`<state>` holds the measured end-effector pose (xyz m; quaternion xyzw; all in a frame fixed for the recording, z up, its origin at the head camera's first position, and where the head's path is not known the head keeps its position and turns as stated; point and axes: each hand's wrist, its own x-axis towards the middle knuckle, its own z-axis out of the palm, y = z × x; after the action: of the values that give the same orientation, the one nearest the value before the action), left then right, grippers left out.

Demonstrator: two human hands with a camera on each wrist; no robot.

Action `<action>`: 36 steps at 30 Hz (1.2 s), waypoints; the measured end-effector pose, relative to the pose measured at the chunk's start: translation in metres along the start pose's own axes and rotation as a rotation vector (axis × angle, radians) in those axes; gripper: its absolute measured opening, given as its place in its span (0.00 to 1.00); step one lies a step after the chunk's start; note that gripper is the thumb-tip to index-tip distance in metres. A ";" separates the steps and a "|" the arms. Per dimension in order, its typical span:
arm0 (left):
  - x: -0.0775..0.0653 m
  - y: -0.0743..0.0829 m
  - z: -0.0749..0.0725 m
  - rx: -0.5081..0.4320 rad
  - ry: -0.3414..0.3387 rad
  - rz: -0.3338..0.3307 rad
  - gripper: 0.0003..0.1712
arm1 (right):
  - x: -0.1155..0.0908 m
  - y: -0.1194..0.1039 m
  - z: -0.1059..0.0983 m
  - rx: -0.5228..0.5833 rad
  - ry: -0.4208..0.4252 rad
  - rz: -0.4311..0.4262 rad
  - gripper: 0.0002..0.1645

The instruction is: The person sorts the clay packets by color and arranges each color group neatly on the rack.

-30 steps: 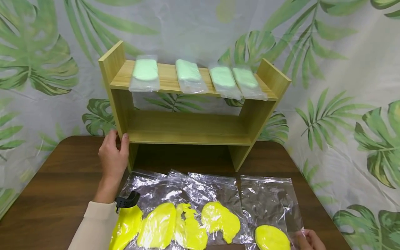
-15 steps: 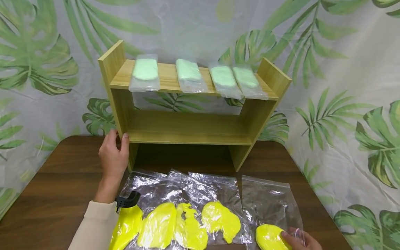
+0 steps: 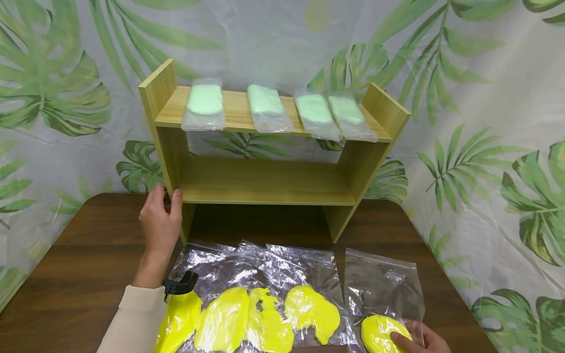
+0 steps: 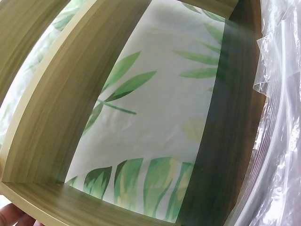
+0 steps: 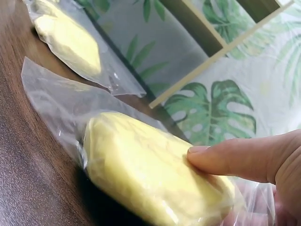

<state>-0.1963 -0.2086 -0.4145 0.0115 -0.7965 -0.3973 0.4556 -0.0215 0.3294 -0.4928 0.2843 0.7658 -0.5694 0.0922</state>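
My left hand [image 3: 161,220] grips the left side panel of a wooden shelf unit [image 3: 269,196], thumb at its front edge; in the left wrist view only some fingertips [image 4: 14,217] show behind the panel. At the lower right, my right hand [image 3: 423,339] holds a clear zip bag [image 3: 384,279] with a yellow doughy lump [image 5: 146,165] inside. The thumb presses on top of the lump and the other fingers are mostly hidden under the bag. In the right wrist view the lump's near edge looks raised off the table.
More clear zip bags with flat yellow lumps [image 3: 311,311] lie overlapping before the shelf. Several bags of pale green stuff [image 3: 206,100] lie on the top shelf. The dark wooden table [image 3: 88,260] backs onto a leaf-patterned cloth [image 3: 476,162].
My right hand has moved from the bag's right edge onto the yellow lump and now grips it. The bag has shifted and tilted slightly. My left hand has stayed on the shelf.
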 end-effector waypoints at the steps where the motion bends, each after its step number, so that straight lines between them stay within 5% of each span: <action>1: 0.000 0.000 0.000 -0.002 -0.001 -0.001 0.15 | 0.000 0.001 0.000 0.020 -0.008 -0.001 0.46; 13: -0.001 0.000 0.000 -0.002 0.000 -0.004 0.15 | -0.003 -0.011 -0.010 -0.030 0.052 0.002 0.50; 20: 0.000 -0.001 0.000 0.002 -0.001 -0.003 0.16 | -0.015 -0.032 -0.014 0.104 -0.017 -0.060 0.11; 29: 0.000 -0.001 0.000 -0.004 -0.017 -0.010 0.15 | -0.029 -0.058 -0.006 0.100 -0.018 -0.103 0.20; 36: 0.000 -0.002 0.000 -0.011 -0.021 -0.023 0.15 | -0.042 -0.069 0.005 0.249 -0.083 -0.267 0.15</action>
<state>-0.1972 -0.2101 -0.4154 0.0139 -0.7988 -0.4069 0.4429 -0.0250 0.2983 -0.4187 0.1657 0.7160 -0.6780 0.0114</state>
